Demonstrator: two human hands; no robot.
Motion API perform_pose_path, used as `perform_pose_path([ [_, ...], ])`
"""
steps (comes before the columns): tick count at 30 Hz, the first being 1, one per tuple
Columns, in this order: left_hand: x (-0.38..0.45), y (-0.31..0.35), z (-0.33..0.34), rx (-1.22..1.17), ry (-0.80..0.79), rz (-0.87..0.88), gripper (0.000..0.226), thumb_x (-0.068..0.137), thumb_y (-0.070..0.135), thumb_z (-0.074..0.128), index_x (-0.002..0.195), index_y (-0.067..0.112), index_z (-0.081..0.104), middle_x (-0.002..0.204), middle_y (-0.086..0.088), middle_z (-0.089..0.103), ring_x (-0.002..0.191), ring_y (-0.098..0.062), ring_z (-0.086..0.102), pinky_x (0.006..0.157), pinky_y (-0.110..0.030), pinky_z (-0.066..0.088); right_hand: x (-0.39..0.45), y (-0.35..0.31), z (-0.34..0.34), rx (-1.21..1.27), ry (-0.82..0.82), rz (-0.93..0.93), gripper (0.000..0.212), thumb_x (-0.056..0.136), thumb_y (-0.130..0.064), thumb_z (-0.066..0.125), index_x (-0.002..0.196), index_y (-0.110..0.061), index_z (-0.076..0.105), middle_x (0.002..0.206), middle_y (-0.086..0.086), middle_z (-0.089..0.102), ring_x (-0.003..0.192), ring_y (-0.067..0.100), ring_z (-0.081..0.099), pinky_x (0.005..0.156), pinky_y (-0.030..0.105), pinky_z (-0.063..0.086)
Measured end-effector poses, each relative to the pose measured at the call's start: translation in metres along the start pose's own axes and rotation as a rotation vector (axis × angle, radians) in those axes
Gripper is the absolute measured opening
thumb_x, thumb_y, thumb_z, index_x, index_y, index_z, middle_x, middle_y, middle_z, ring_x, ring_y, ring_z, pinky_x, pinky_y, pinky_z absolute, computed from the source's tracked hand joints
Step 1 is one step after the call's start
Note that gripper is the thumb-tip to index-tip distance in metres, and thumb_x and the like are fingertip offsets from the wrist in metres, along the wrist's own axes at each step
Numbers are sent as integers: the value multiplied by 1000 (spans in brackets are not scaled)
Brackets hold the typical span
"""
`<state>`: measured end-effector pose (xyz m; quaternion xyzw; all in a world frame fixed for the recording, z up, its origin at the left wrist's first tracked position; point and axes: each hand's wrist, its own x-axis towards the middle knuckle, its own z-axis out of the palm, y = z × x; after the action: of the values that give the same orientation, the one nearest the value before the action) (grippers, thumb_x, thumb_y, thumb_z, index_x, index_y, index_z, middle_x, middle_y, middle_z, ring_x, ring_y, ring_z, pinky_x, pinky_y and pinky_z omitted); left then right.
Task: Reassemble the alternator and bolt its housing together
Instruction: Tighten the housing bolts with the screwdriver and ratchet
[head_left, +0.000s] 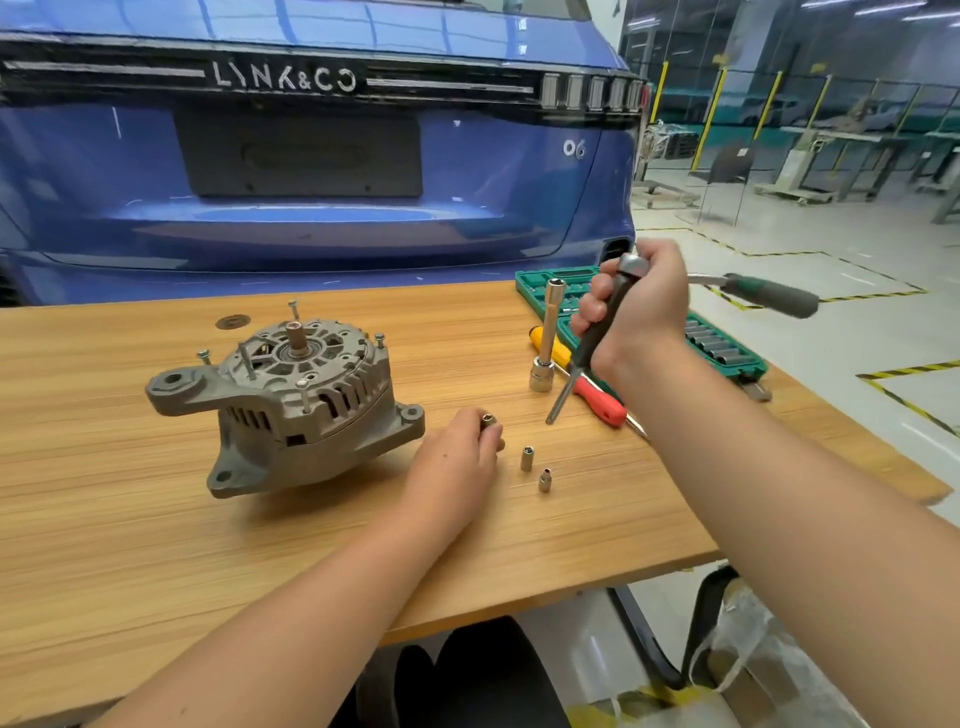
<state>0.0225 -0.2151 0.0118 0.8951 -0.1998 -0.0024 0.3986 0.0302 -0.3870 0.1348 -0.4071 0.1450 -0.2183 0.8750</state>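
Green moulded socket case (730, 358) lies open at the table's far right edge; a row of dark cylindrical sockets sits in its recesses, the rest is hidden behind the right hand. A ratchet handle (771, 294) with a green-grey grip sticks out past the case.

Alternator (298, 402): cast grey metal, ribbed and slotted housing, mounting ears at the left and lower edges, standing tilted on the wooden table (104, 519), left of centre. Shaft points up. Long housing bolts (305, 396) stand proud of the top, not seated.

Left hand (457, 470) rests on the table just right of the alternator, fingertips pinching a small bright socket (487, 419). Two more small sockets, (527, 458) and (545, 479), stand just beside it.

Right hand (636, 312) is raised, fingers curled round the black handle of a driver (587, 343), its steel shaft angled down toward the table.

Tall chrome deep socket (546, 338) stands upright; a yellow-handled screwdriver (550, 348) and a red-handled one (605, 402) lie behind it.

Blue car (311, 156) behind the table.
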Motion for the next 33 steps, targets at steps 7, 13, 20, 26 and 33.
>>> perform_pose_path([
  [7, 42, -8, 20, 265, -58, 41, 33, 110, 33, 44, 128, 15, 65, 127, -6, 59, 124, -27, 48, 91, -33, 33, -15, 35, 2, -96, -121, -55, 30, 95, -32, 51, 73, -12, 51, 57, 2, 47, 45, 14, 37, 43, 25, 31],
  [13, 57, -6, 28, 265, -91, 94, 23, 104, 30, 55, 118, 18, 68, 116, -3, 70, 112, -27, 60, 85, -37, 44, -21, 44, 1, -161, -149, -106, 23, 98, -24, 49, 82, -7, 49, 59, 6, 45, 48, 15, 38, 45, 27, 30],
  [20, 46, -4, 17, 101, -107, 62, 41, 101, 21, 58, 142, 19, 57, 123, 4, 69, 113, -17, 60, 92, -30, 44, -20, 50, 1, -221, -171, -146, 25, 93, -30, 52, 83, -7, 51, 58, 4, 49, 47, 14, 41, 45, 27, 34],
  [26, 21, -14, 8, -43, -210, 119, 35, 91, 15, 60, 119, 34, 64, 100, 20, 63, 90, 0, 58, 70, -11, 41, -21, 55, 2, -266, -159, -248, 27, 83, -35, 53, 76, -9, 52, 55, 2, 50, 46, 14, 43, 44, 27, 34],
  [33, 24, -8, 17, 97, -205, 187, 11, 96, 32, 69, 102, 24, 71, 92, 9, 61, 95, -18, 58, 88, -36, 48, -23, 61, 7, -286, -80, -324, 23, 84, -35, 52, 70, -17, 49, 56, 1, 47, 50, 16, 42, 43, 28, 32],
])
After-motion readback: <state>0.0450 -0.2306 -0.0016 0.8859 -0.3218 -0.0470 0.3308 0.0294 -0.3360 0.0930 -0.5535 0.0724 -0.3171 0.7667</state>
